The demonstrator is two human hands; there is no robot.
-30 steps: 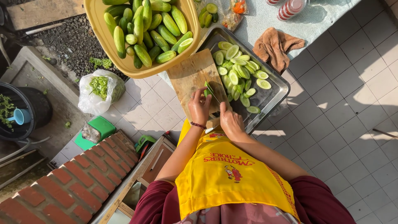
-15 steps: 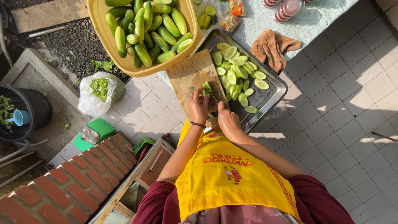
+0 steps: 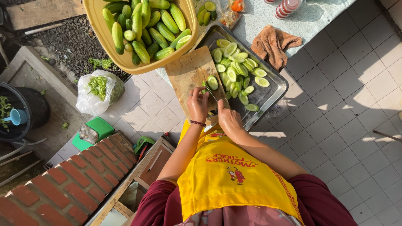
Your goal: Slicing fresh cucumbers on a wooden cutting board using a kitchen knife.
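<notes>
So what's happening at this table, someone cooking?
A person in a yellow apron is slicing cucumber on a wooden cutting board. The left hand steadies the cucumber piece while the right hand works a knife. Finished slices fill a metal tray; whole cucumbers wait in a yellow basin.

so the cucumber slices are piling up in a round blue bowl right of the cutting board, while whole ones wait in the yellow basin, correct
Not quite. In the head view, the cucumber slices lie in a rectangular metal tray, not a round blue bowl. The rest holds: the tray sits right of the cutting board, and whole cucumbers fill the yellow basin.
</notes>
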